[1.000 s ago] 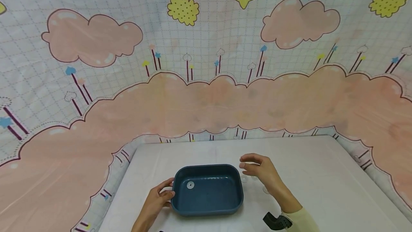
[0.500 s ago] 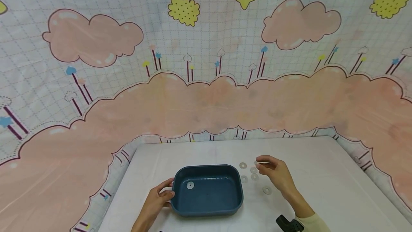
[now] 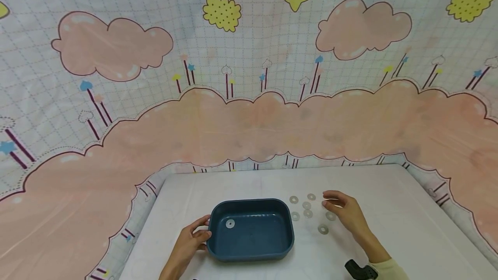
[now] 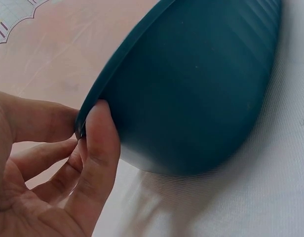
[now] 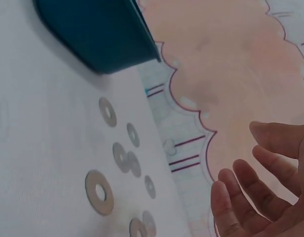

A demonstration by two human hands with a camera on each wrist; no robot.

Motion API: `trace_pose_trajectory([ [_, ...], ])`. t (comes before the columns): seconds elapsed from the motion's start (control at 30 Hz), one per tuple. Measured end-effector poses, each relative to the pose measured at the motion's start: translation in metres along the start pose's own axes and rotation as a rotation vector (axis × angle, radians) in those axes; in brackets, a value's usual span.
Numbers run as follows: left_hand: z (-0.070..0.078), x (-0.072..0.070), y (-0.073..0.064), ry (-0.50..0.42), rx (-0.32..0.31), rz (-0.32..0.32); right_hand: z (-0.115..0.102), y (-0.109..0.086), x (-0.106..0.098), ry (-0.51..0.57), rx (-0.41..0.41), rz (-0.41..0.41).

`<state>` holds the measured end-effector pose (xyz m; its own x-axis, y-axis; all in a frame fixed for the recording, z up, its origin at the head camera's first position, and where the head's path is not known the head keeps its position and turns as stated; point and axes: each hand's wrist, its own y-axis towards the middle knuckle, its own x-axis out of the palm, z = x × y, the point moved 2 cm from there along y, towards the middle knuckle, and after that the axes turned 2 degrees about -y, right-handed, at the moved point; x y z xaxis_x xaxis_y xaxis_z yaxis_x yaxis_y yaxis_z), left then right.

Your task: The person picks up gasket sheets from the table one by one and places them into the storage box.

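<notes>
A dark blue rectangular plastic basin [image 3: 250,254] stands on the white table, and one pale washer [image 3: 230,224] lies inside it near the left end. My left hand [image 3: 188,243] pinches the basin's left rim between thumb and fingers, as the left wrist view shows up close. Right of the basin several flat metal washers [image 5: 99,192] are scattered, two of them overlapping. My right hand [image 3: 348,213] hovers above the right side of this group, fingers loosely bent and apart, holding nothing. A washer [image 3: 330,216] lies just beneath its fingertips.
A white cloth covers the table [image 3: 404,219]. Behind and around it hangs a backdrop [image 3: 253,128] printed with clouds and stars. A black device [image 3: 361,270] is strapped to my right wrist.
My right hand has moved right, away from the basin, uncovering the washers beneath it. The left hand and the basin have stayed in place.
</notes>
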<state>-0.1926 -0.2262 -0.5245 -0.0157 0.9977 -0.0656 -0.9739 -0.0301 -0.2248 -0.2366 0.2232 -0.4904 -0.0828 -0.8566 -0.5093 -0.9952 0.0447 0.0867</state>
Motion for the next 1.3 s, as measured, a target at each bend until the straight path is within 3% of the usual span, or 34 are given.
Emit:
trace_pose_trajectory([
  [0.47,-0.001,0.000,0.000,0.002,-0.003,0.007,0.035,0.006,-0.005,-0.075,0.071,-0.008],
  [1.03,-0.001,-0.001,0.000,-0.005,-0.003,0.008,0.066,0.011,-0.005,-0.159,0.092,-0.047],
  [1.3,-0.002,0.000,0.001,-0.004,-0.007,0.011,0.072,0.014,-0.002,-0.252,0.077,-0.043],
])
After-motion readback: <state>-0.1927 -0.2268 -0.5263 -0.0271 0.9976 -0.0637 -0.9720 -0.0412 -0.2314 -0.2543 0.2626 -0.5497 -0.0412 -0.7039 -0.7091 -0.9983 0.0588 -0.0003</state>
